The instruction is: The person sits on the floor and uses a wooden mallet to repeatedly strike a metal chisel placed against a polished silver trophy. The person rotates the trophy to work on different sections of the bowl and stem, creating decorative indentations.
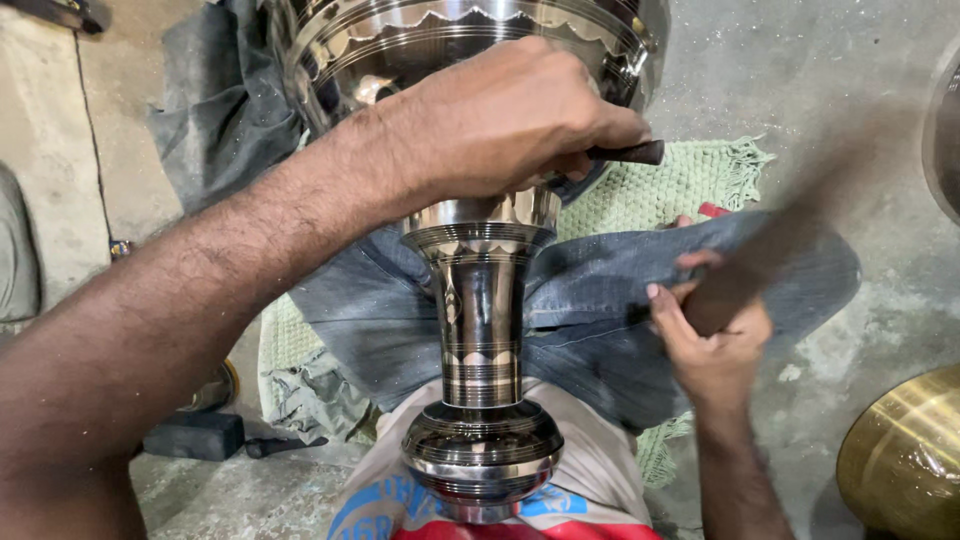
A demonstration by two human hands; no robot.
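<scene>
A tall polished metal vessel (480, 330) with engraved bands lies along my lap, its wide bowl (400, 40) at the top and its rounded base against my stomach. My left hand (510, 120) rests on the bowl's lower part, shut on a dark slender tool (630, 153) whose tip pokes out to the right. My right hand (705, 335) is at the right of the stem, shut on a wooden handle (770, 255) that is blurred by motion and slants up to the right.
My legs in grey jeans (600, 300) lie over a green woven mat (680, 185) on a concrete floor. A brass vessel (905, 460) sits at the lower right, another metal rim (945, 130) at the right edge. A dark block (195, 435) lies at the lower left.
</scene>
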